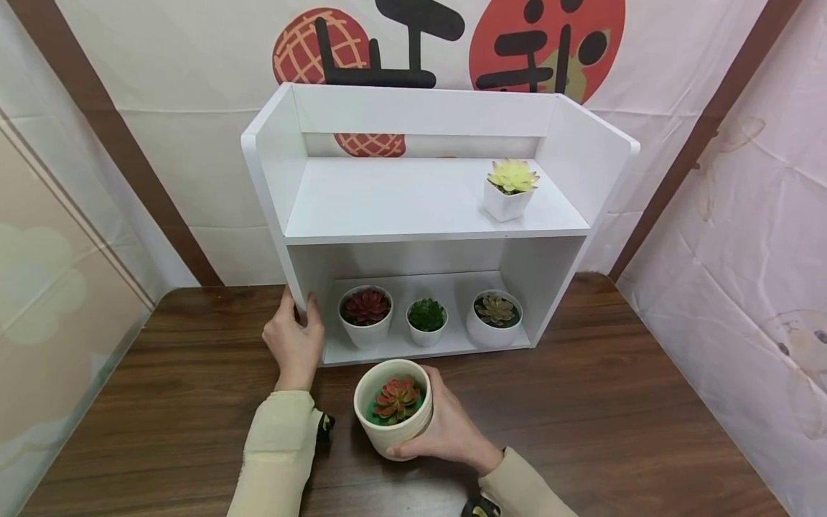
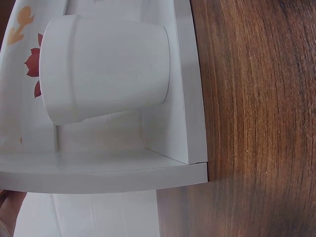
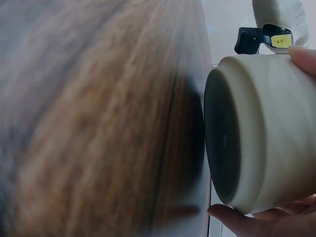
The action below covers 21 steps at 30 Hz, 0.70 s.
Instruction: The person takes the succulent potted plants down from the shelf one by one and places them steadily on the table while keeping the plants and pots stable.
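My right hand [image 1: 455,424] holds a cream pot [image 1: 382,439] with a red-green artificial succulent [image 1: 396,401], thumb on the near side and fingers round the right. In the right wrist view the dark underside of the pot [image 3: 224,138] shows, close over the wooden table. Just behind it stands a white two-tier shelf [image 1: 400,197]. At the shelf's left side panel [image 2: 108,180], my left hand [image 1: 293,348] grips the edge, thumb on the inner side and fingers outside.
On the lower tier stand white pots with a dark red succulent [image 1: 366,306], a small green plant [image 1: 426,314] and a grey-green succulent [image 1: 496,310]. A yellow succulent [image 1: 512,177] in a square pot sits upper right. Printed cloth [image 1: 213,143] hangs behind the wooden table [image 1: 614,402].
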Tool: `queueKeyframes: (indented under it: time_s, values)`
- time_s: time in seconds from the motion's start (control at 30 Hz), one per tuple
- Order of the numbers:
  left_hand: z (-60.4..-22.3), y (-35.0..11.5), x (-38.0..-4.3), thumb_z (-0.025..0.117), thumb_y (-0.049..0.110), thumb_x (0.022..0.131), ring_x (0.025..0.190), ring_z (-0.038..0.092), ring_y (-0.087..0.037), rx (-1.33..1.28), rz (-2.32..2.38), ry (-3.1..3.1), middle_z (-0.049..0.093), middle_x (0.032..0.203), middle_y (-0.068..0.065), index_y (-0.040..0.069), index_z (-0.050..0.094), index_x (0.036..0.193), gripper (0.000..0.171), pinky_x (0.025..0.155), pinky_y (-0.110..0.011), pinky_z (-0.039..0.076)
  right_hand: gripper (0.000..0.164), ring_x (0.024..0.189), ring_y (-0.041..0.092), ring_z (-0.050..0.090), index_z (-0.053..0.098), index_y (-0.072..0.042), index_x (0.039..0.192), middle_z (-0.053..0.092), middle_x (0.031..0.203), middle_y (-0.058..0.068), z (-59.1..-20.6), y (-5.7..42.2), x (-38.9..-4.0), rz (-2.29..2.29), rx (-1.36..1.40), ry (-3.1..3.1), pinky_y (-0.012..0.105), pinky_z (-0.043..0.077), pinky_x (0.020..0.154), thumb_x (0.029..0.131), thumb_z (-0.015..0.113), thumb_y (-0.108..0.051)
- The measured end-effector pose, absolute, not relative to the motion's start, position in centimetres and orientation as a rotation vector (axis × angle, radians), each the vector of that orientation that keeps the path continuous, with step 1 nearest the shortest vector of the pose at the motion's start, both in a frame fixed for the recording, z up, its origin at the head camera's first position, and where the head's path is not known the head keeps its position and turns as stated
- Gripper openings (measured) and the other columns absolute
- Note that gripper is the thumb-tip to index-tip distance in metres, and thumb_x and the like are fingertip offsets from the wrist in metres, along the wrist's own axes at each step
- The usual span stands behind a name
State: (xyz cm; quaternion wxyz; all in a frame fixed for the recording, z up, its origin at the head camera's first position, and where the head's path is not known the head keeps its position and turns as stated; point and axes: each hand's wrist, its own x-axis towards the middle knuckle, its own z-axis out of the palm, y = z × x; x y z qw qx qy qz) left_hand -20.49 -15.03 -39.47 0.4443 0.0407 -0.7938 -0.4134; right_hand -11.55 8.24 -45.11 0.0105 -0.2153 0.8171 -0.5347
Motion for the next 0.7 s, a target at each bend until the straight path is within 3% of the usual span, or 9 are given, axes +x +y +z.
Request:
queueKeyframes:
  time_s: [0.7]
  values:
    - [-39.8,-15.2,-20.6,0.064,0.012,0.09,0.081,0.067,-0.045,0.105,-1.024,-1.983,0.071,0.096,-0.025,-0.001,0.064,0.114,0.027,0.071,-0.057,0.047,0.105,0.11,0.011,0.057,0.034,-0.024,0.137,0.055,0.126,-0.012,-44.62,8.83,-11.6,-1.553,-0.673,2.549,0.034,0.045,0.095,0.051,0.094,-0.036]
